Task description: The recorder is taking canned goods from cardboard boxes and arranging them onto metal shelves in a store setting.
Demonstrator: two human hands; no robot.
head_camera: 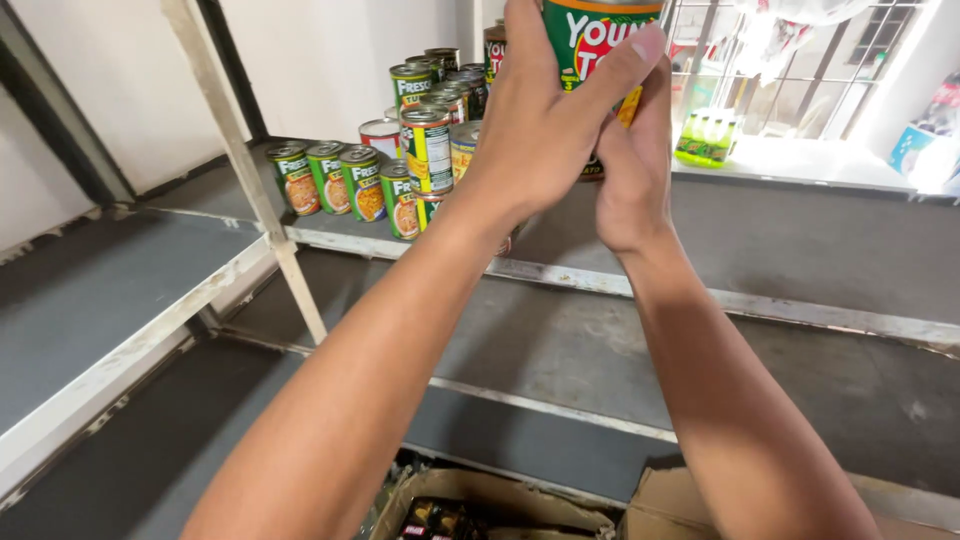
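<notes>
Both my hands are raised in front of me around one green-labelled tin can (590, 35), whose top runs out of the frame. My left hand (545, 120) wraps the can's front and left side, fingers spread over the label. My right hand (635, 170) presses against its right and lower side. Behind my hands, on the grey shelf (780, 240), stands a cluster of similar green cans (345, 180), some stacked two high (425, 140).
A white slanted shelf post (255, 170) crosses at the left, with a lower grey shelf (90, 290) beside it. Open cardboard boxes (500, 505) sit on the floor below. Green bottles (705, 140) stand on a ledge by a barred window at back right.
</notes>
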